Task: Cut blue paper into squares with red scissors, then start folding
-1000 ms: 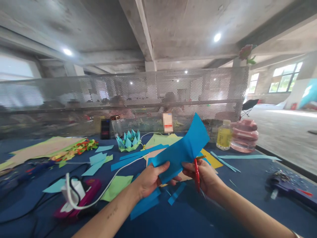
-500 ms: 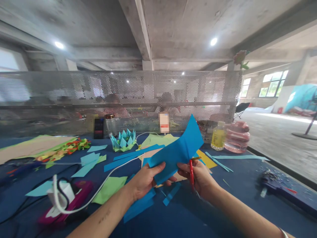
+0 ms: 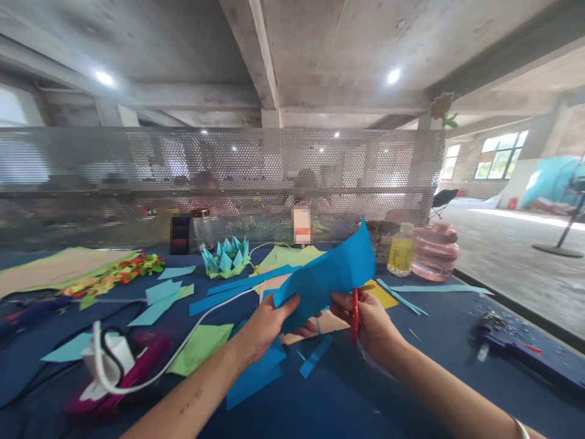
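A bowed sheet of blue paper (image 3: 326, 274), held up at centre above a dark blue tabletop (image 3: 347, 402). Gripped at the near left corner by the left hand (image 3: 269, 320), with thumb on top and fingers underneath. Pinched along the lower right edge by the right hand (image 3: 372, 317), with red-handled scissors (image 3: 355, 317) in that same hand.

Room to move in front, between the two forearms, and outward to the right as far as the table's dark right edge (image 3: 516, 332). Bounded on that side by a dark blue tool (image 3: 534, 353); at the back by a perforated metal screen (image 3: 256, 171), a yellow-labelled bottle (image 3: 401, 253) and a pink jug (image 3: 436, 255). Tighter on the left: blue strips (image 3: 237, 289), a green sheet (image 3: 205, 347), a magenta power strip (image 3: 137, 369) and a white cable (image 3: 185, 356).

Hidden behind the blue paper: part of the pale sheets (image 3: 295, 256) beneath. Blurred and hard to make out: the scissor blades. Cut off by the frame: both forearms and the tool's right end.
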Demonstrator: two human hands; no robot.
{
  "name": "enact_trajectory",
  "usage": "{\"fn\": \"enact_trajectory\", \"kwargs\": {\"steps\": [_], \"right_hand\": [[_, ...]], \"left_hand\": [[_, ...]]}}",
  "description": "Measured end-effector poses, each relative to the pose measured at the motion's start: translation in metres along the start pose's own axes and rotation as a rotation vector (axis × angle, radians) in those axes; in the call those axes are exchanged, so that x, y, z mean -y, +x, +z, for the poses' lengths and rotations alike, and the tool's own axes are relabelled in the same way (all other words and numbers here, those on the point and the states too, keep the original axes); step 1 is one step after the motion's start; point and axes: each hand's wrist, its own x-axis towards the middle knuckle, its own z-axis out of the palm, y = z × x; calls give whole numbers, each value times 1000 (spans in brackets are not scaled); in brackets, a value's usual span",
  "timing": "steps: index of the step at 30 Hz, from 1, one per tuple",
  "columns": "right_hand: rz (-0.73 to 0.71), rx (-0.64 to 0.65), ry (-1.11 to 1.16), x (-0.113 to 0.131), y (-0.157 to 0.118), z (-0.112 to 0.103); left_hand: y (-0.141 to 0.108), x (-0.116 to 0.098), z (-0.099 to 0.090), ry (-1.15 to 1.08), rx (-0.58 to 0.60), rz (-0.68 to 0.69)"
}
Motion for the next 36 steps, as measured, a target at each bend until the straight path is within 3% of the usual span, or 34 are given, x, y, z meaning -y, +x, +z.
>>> {"fn": "enact_trajectory", "kwargs": {"steps": [4,7,16,22,27,32,36], "right_hand": [[-39,-104,66,8,10,-8],[-18,-90,78,14,13,-10],[93,296,-538,7,-11,0],[56,558,-619,8,-14,-4],[68,478,-801,13,-18,-2],[-122,514,-964,14,-18,1],[-181,526,-970,11,-17,-1]], "left_hand": [[-2,-11,1,16,6,14],[-4,-20,0,25,-28,11],[-1,-28,-16,38,-125,81],[3,-28,-26,49,-173,144],[7,-25,-31,28,-173,182],[8,-23,-32,71,-199,200],[5,-26,-27,57,-207,179]]}}
